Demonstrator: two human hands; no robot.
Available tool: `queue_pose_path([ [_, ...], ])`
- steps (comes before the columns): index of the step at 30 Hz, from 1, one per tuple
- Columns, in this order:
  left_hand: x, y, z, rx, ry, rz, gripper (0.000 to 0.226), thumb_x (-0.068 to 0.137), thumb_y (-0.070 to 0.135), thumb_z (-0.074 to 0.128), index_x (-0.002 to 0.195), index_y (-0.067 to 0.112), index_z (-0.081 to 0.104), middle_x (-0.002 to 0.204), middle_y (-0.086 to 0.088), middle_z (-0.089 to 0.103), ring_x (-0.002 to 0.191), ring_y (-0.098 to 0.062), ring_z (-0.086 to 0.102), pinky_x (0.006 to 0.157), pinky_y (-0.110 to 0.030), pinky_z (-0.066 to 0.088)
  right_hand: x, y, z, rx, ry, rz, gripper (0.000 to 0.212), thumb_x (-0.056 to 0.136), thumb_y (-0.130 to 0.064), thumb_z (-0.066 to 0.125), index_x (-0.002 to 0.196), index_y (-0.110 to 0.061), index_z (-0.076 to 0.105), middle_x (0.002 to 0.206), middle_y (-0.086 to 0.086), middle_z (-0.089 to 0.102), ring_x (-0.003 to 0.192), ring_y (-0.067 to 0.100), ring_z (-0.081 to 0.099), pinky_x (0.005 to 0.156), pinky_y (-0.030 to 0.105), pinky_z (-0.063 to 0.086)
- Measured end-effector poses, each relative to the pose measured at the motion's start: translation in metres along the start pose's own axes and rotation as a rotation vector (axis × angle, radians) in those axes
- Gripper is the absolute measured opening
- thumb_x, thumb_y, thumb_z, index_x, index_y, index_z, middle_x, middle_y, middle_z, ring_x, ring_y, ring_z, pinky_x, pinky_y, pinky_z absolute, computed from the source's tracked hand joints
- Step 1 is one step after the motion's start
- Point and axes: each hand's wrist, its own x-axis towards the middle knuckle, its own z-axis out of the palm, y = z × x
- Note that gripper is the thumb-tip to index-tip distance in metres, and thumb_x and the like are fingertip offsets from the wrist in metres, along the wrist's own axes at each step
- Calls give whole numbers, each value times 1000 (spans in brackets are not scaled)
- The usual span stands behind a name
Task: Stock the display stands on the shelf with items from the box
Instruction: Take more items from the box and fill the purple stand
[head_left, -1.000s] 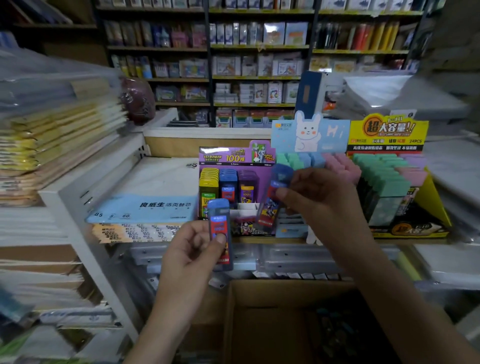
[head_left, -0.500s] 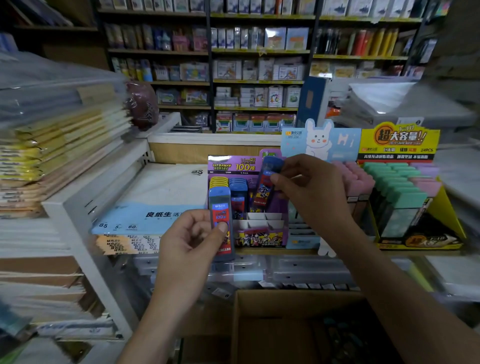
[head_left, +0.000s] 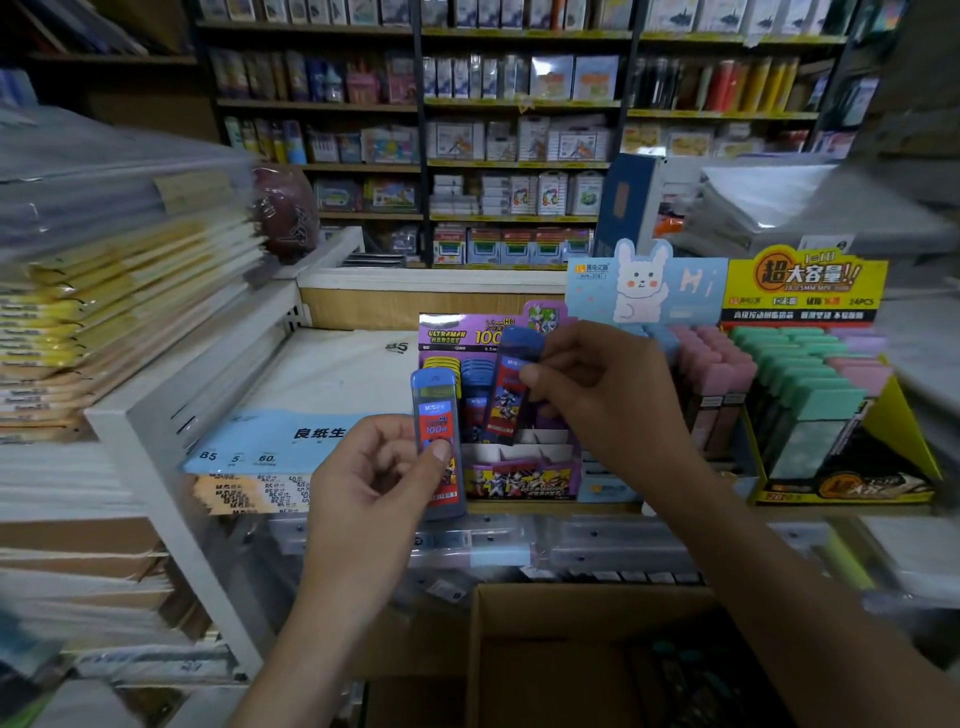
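Observation:
A purple Ultraman display stand (head_left: 524, 480) sits on the shelf with rows of yellow, blue and purple lead cases in it. My left hand (head_left: 374, 483) pinches a blue lead case (head_left: 435, 415) upright, just left of the stand's front. My right hand (head_left: 602, 400) pinches a second blue lead case (head_left: 506, 395), tilted, over the stand's slots. The open cardboard box (head_left: 587, 654) stands below the shelf, between my forearms, with dark items inside.
Right of the stand are a blue rabbit display (head_left: 644, 286) with pastel cases and a yellow display (head_left: 831, 426) with green and pink cases. Blue B5 paper packs (head_left: 270, 441) lie to the left. Stacked paper (head_left: 109, 291) fills the left racks. Stocked shelves run behind.
My right hand has carried its blue case up and left, from beside the pastel display to above the purple stand's slots. My left hand still holds its case in much the same place.

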Motion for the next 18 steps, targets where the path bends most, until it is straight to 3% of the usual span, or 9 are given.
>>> queue_pose_path([
  [4,1,1,-3,-3,0,15,7,91,10,69,96,14,70,78,-13,74,73,-14,72,63,-18,57,-1,3,12,47,-14,41,10,88,-12,77,94,-13,68,79,6,74,71,15,74,66,35,63],
  [14,2,1,-6,4,21,14,9,84,24,72,93,23,72,79,-11,73,73,-13,71,64,-17,56,3,10,26,-126,-9,-9,20,85,-17,79,83,-30,64,72,-8,68,68,5,66,59,12,52],
  [18,3,0,-6,34,14,19,8,89,14,71,94,20,71,77,-5,75,71,-7,71,61,-13,54,-1,17,33,-291,-7,-36,15,84,-25,81,81,-26,66,67,-15,64,66,0,64,65,21,57],
])
